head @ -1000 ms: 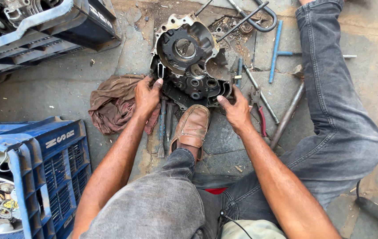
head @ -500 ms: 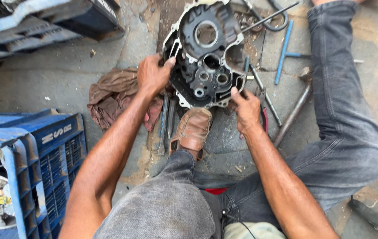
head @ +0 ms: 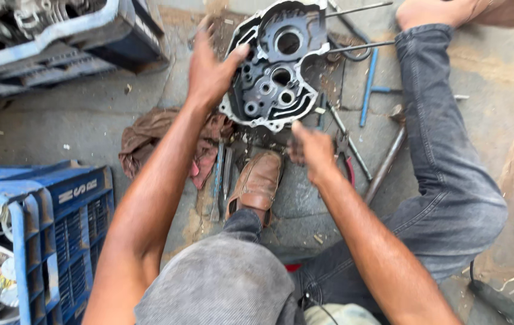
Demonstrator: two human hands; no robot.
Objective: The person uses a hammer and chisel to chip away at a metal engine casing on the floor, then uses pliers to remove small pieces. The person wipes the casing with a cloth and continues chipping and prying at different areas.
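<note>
A dark grey metal engine case half (head: 267, 99), with several round bores, is raised off the concrete floor and tilted to face me. My left hand (head: 210, 67) grips its left edge, thumb over the rim. My right hand (head: 312, 151) hovers just under the case's lower right corner with its fingers loose and nothing in them; it is slightly blurred. My brown shoe (head: 257, 184) rests on the floor right below the case.
A brown rag (head: 148, 139) lies left of the shoe, with two long flat tools (head: 222, 176) beside it. Pliers (head: 345, 151), a metal rod (head: 384, 164) and a blue T-handle wrench (head: 368, 85) lie to the right. Blue crates (head: 70, 204) stand at the left, another crate (head: 58, 42) at the top left.
The engine case has come up off the floor and tipped upright, carried away from me. My right hand has come off its lower edge; my left hand still holds it.
</note>
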